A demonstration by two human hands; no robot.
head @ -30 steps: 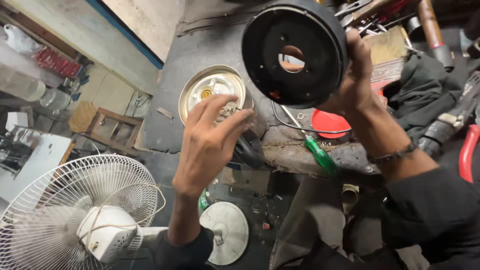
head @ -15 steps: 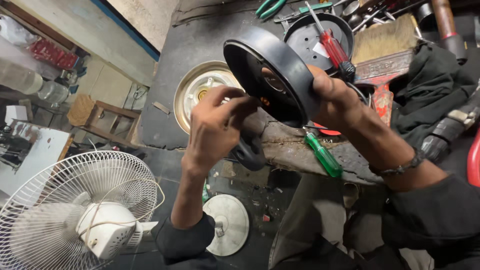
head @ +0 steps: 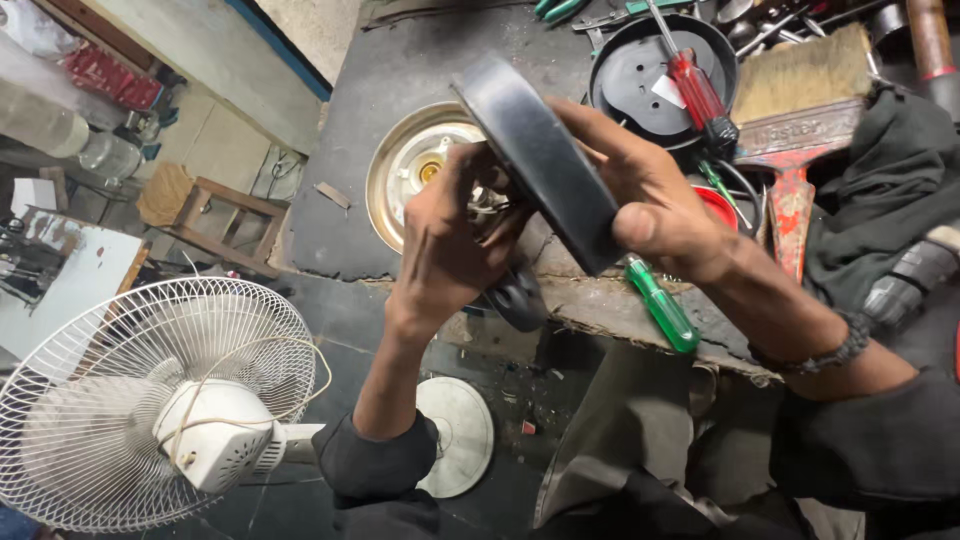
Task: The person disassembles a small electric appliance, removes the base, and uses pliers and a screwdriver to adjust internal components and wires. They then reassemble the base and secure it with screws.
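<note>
Tilting edge-on above the front of the bench, a round black housing (head: 540,160) sits between both hands. The right hand (head: 655,205) is closed on it, thumb pressed along the near rim and fingers curled behind the disc. The left hand (head: 450,245) reaches into the open side of the housing, its fingers bent around small metal parts there; what they pinch is too crowded to make out.

Just behind the housing a shallow cream-and-metal round cover (head: 415,170) lies flat on the bench (head: 400,70), partly hidden by the left hand. Farther back rests a black round pan (head: 640,85) with a small white sticker on its inner plate and a red-handled screwdriver (head: 695,90) across it. A wide paintbrush (head: 800,110) with pale bristles and a red handle lies to the right, raised lettering on its ferrule. A green-handled screwdriver (head: 660,305) points off the bench's chipped front edge, and a red lid (head: 715,205) shows behind the right wrist. Dark cloth (head: 880,200) is heaped at the right.

The bench top is dark, stained and worn. Below it, on the floor, stands a white table fan (head: 160,400) in its wire cage, with a pale disc (head: 460,435) beside it. A small wooden stool (head: 220,215) stands farther left. Tools along the top edge are cut off.
</note>
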